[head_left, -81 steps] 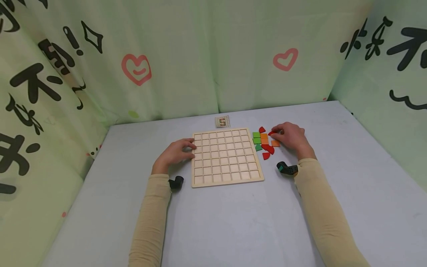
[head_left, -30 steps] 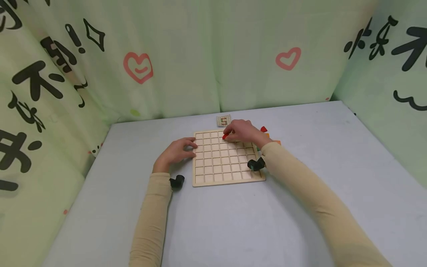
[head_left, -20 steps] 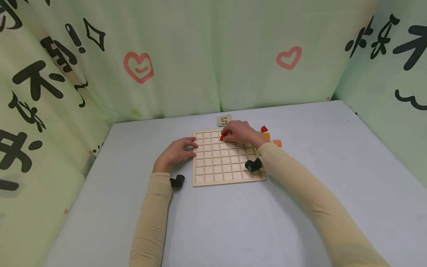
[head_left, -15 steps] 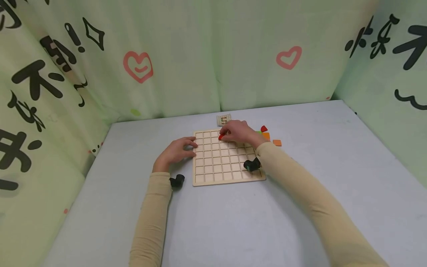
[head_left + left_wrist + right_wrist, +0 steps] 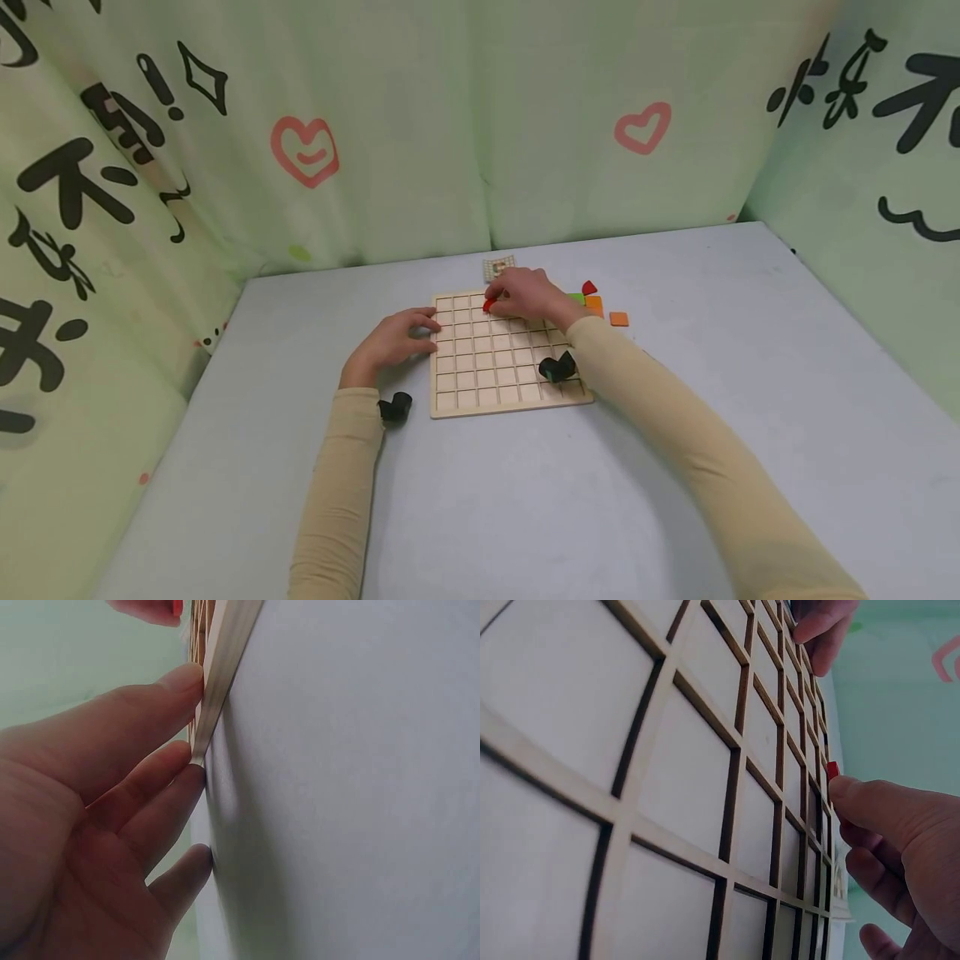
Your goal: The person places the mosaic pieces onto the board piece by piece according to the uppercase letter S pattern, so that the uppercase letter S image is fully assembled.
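A wooden grid board (image 5: 480,375) lies on the table. My left hand (image 5: 392,339) touches its left edge, and in the left wrist view the thumb rests on the frame (image 5: 217,675) with the fingers fairly straight. Over the board's far rows, my right hand (image 5: 525,293) pinches a small red piece (image 5: 489,306) between thumb and fingertips. In the right wrist view the red piece (image 5: 833,769) shows at the thumb tip, close to the grid; its full outline is hidden.
Right of the board lie a red piece (image 5: 589,287), green (image 5: 577,298) and orange pieces (image 5: 593,302), and a separate orange square (image 5: 618,319). My right forearm covers part of that group. Behind the board is a small patterned card (image 5: 497,267). Curtains stand behind the table.
My right hand has gone from the pieces at the right to the board's far rows, carrying a red piece, then crept slightly left. The left hand stays at the board's edge.
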A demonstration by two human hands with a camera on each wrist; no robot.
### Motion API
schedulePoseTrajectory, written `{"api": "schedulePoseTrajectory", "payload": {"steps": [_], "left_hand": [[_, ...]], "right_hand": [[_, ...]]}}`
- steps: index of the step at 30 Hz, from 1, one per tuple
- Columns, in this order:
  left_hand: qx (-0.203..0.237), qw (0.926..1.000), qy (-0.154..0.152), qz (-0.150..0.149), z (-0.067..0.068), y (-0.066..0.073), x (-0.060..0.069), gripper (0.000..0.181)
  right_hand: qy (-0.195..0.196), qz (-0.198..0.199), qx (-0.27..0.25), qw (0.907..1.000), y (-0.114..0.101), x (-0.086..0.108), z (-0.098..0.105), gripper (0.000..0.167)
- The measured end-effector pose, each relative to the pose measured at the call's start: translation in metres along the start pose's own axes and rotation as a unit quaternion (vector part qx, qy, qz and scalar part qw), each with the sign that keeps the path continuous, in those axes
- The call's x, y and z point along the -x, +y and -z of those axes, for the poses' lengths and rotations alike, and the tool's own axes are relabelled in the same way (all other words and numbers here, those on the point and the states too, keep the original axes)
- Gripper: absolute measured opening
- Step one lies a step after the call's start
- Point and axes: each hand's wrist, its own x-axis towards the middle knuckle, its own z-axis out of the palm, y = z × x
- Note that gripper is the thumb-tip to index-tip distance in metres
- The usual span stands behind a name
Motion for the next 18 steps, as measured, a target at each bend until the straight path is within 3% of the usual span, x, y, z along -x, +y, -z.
{"api": "schedulePoseTrajectory", "payload": {"steps": [18], "left_hand": [[0.013, 0.9999, 0.001, 0.002, -0.001, 0.001, 0.001, 0.034]], "right_hand": [[-0.01, 0.017, 0.022, 0.9996, -0.015, -0.006, -0.005, 0.03]]}}
